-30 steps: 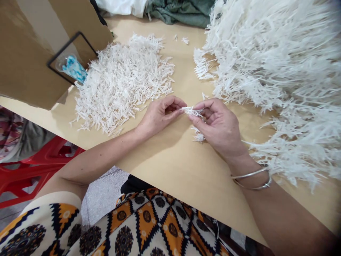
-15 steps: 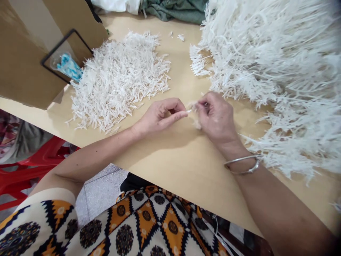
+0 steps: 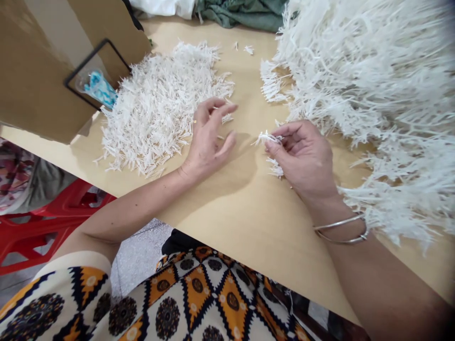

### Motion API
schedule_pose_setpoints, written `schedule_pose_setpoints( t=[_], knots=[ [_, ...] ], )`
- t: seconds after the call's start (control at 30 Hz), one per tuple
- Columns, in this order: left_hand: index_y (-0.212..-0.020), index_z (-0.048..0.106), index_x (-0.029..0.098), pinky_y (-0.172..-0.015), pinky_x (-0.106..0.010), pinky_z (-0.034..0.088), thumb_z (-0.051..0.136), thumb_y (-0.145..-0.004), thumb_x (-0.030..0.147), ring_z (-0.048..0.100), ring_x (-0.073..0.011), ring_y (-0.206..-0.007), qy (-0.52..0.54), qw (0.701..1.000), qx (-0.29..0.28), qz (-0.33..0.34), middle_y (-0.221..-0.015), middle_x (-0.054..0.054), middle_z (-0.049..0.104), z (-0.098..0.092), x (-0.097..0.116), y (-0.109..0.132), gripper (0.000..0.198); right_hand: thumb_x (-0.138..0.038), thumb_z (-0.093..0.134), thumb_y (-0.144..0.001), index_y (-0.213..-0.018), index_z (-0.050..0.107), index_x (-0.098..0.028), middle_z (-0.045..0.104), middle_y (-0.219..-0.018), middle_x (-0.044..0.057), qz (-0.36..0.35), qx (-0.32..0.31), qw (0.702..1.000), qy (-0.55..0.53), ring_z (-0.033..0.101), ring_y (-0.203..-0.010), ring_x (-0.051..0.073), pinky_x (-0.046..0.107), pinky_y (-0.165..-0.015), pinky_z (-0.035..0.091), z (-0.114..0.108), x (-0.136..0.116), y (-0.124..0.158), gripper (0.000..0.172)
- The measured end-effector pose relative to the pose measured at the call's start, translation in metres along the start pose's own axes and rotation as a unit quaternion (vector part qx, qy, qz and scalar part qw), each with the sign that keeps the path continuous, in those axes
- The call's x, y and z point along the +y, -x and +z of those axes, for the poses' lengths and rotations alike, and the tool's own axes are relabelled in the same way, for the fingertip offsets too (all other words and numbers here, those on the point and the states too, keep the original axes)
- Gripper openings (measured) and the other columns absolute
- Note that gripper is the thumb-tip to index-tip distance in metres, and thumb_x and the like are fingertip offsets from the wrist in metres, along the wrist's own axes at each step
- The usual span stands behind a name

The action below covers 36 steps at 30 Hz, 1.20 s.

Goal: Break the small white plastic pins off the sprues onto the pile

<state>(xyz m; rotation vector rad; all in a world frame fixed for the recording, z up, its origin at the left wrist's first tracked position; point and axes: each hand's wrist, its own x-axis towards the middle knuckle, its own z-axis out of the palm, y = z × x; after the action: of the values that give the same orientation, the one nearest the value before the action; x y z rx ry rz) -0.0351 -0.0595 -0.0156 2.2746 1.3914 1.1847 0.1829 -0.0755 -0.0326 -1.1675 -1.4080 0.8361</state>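
Note:
My left hand (image 3: 209,137) hovers with fingers spread at the right edge of a heap of small white plastic pieces (image 3: 159,106), and nothing shows in it. My right hand (image 3: 302,158) is closed on a small strip of joined white plastic pieces (image 3: 267,138) that sticks out past the thumb and forefinger. A second bit of the strip (image 3: 275,168) shows below the palm. A silver bangle (image 3: 341,229) sits on my right wrist. The hands are a short gap apart over the tan table (image 3: 249,208).
A big mass of uncut white plastic strips (image 3: 369,94) fills the right side. A cardboard box (image 3: 35,85) with a black wire frame and a blue-patterned item (image 3: 101,90) stands at the left. Green and white cloth (image 3: 241,12) lies at the far edge. Red stools (image 3: 42,227) stand below left.
My left hand has left the strip, moved up and left to the small-piece heap and opened its fingers. My right hand turned palm-up again, still holding the strip.

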Motion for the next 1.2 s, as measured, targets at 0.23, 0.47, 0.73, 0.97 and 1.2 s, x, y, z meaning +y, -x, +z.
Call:
schedule_pose_setpoints(
  t=[0.23, 0.47, 0.73, 0.97, 1.2],
  knots=[
    [-0.105, 0.072, 0.020, -0.104, -0.037, 0.050, 0.054, -0.104, 0.052, 0.066, -0.0189, -0.112, 0.096, 0.988, -0.093, 0.077, -0.117, -0.010, 0.069, 0.014, 0.003, 0.003, 0.036, -0.019, 0.081, -0.082, -0.096, 0.065, -0.026, 0.070, -0.089, 0.000, -0.035, -0.027, 0.999, -0.021, 0.068, -0.081, 0.016, 0.032, -0.073, 0.056, 0.008, -0.015, 0.011, 0.022],
    [-0.091, 0.068, 0.016, -0.084, -0.029, 0.050, 0.057, -0.104, 0.043, 0.065, -0.0143, -0.088, 0.134, 0.985, -0.088, 0.071, -0.092, -0.007, 0.072, 0.017, 0.000, 0.001, 0.031, -0.024, 0.085, -0.079, -0.094, 0.068, -0.026, 0.071, -0.087, 0.000, 0.020, -0.041, 0.997, -0.067, 0.069, -0.075, 0.015, 0.028, -0.064, 0.057, 0.011, -0.015, 0.010, 0.023],
    [-0.089, 0.068, 0.017, -0.081, -0.028, 0.048, 0.053, -0.106, 0.039, 0.063, -0.0134, -0.084, 0.170, 0.979, -0.102, 0.044, -0.088, -0.005, 0.070, 0.009, 0.007, 0.000, 0.032, -0.024, 0.079, -0.084, -0.095, 0.071, -0.025, 0.071, -0.085, 0.000, 0.004, -0.041, 0.999, 0.000, 0.068, -0.074, 0.015, 0.031, -0.069, 0.058, 0.007, -0.013, 0.012, 0.014],
    [-0.088, 0.063, 0.018, -0.081, -0.028, 0.048, 0.049, -0.108, 0.036, 0.060, -0.0136, -0.085, 0.183, 0.971, -0.140, 0.062, -0.087, -0.003, 0.062, 0.006, 0.010, 0.002, 0.030, -0.018, 0.066, -0.090, -0.088, 0.067, -0.022, 0.063, -0.084, 0.003, -0.148, -0.015, 0.970, 0.194, 0.061, -0.077, 0.018, 0.036, -0.075, 0.052, 0.002, -0.005, 0.007, 0.005],
    [-0.082, 0.059, 0.019, -0.077, -0.030, 0.045, 0.049, -0.107, 0.041, 0.054, -0.0146, -0.079, 0.142, 0.974, -0.160, 0.071, -0.080, -0.002, 0.053, 0.009, 0.009, 0.001, 0.035, -0.015, 0.060, -0.086, -0.081, 0.057, -0.024, 0.062, -0.080, 0.003, -0.178, -0.045, 0.956, 0.231, 0.060, -0.079, 0.022, 0.038, -0.077, 0.049, 0.001, 0.006, -0.003, 0.011]
  ],
)
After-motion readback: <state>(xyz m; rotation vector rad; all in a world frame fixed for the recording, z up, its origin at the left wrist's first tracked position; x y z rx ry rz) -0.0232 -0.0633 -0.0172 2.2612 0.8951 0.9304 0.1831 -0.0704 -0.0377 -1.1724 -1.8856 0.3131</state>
